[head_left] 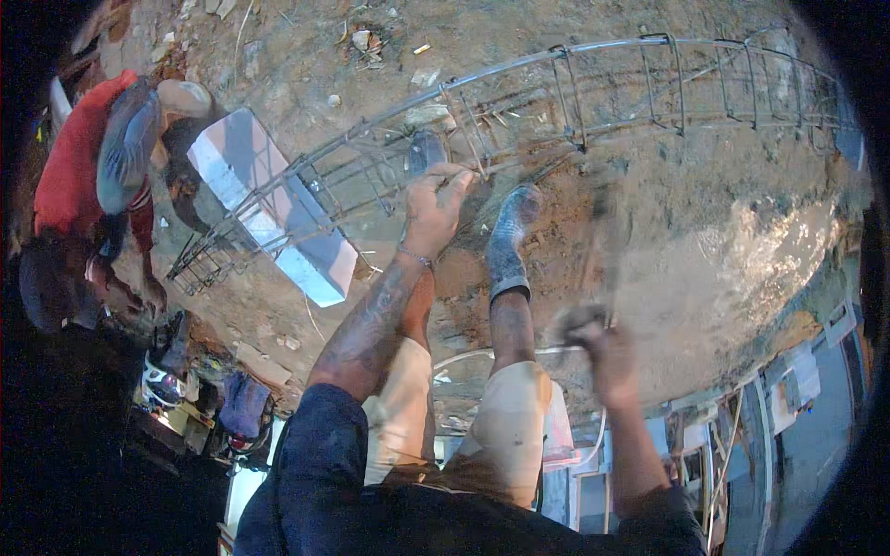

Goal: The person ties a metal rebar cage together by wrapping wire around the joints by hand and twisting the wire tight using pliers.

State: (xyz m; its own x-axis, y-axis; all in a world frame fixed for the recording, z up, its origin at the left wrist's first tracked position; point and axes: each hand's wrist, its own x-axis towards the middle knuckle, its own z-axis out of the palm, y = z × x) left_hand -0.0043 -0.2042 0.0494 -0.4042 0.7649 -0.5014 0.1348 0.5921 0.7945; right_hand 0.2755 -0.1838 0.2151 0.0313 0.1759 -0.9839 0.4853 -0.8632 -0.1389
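A long rebar cage [681,88] of thin metal bars and square stirrups runs from the lower left to the far right. My left hand [434,211] is closed, its fingertips pinching the near bar of the cage beside a stirrup corner. Any small wire between those fingers is too small to make out. Lower and to the right, my right hand [612,363] is raised apart from the cage and smeared by motion. It grips a dark tool [582,326] whose kind is lost in the blur.
The cage's left part lies over a pale rectangular block [324,278]. Another person in a red top [74,176] bends at the left. My feet in grey socks [513,227] stand on brown dirt beside the cage. Rubble [366,42] lies beyond.
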